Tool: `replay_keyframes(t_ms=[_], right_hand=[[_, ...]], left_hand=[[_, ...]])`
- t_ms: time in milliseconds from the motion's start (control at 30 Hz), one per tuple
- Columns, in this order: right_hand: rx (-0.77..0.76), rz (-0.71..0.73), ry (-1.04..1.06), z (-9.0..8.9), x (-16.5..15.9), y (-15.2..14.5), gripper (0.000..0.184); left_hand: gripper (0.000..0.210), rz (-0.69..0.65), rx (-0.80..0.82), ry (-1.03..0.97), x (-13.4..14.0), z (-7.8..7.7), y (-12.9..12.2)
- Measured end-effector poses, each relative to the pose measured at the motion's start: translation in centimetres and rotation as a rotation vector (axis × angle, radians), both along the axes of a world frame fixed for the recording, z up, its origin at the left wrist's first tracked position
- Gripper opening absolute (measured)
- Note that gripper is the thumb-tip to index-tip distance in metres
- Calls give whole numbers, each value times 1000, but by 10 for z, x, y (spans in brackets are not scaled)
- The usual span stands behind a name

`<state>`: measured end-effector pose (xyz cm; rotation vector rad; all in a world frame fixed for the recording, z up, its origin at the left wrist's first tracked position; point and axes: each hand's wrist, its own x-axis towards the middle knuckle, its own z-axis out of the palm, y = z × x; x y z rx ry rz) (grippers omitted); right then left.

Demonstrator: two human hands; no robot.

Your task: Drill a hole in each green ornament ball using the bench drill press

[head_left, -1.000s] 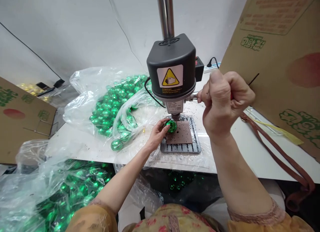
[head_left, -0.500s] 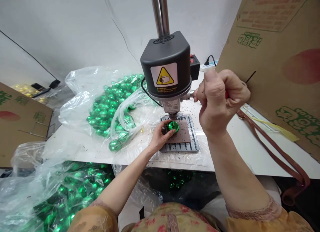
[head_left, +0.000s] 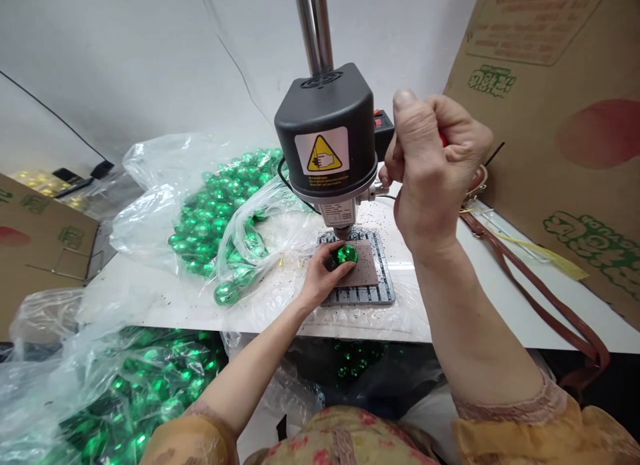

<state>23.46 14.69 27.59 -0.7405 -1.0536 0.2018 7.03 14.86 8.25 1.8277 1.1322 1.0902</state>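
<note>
A black drill press [head_left: 325,138] with a yellow warning label stands over a slotted metal base [head_left: 384,293]. On the brown board [head_left: 367,271] atop that base sits a shiny green faceted ball [head_left: 346,254], directly beneath the drill's chuck [head_left: 343,231]. My left hand [head_left: 320,275] pinches the ball from the left, thumb in front and fingers behind. My right hand [head_left: 435,158] is raised beside the machine, closed around its feed handle; a bit of red knob [head_left: 443,139] shows between the fingers. Dark shavings lie scattered around the base.
Clear plastic bags with many green balls [head_left: 215,211] lie left on the white table [head_left: 170,305]; another bag of balls [head_left: 145,385] sits lower left. Cardboard boxes [head_left: 565,145] flank both sides. A brown strap [head_left: 530,285] hangs over the table edge at right.
My right hand has turned slightly on the feed handle and its thumb points higher. The ball stays in my left hand under the chuck. The whole view has shifted a little.
</note>
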Motion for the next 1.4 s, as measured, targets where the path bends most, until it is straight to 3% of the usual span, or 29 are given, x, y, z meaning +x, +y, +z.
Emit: replay_keyframes(t_ms=[233, 600, 1400], right_hand=[[55, 105, 57, -3, 0, -4, 52], [323, -9, 54, -47, -10, -15, 53], [518, 28, -89, -74, -3, -13, 44]], left_hand=[[45, 19, -30, -50, 8, -2, -5], [44, 6, -13, -67, 7, -10, -6], [45, -1, 25, -98, 6, -12, -6]])
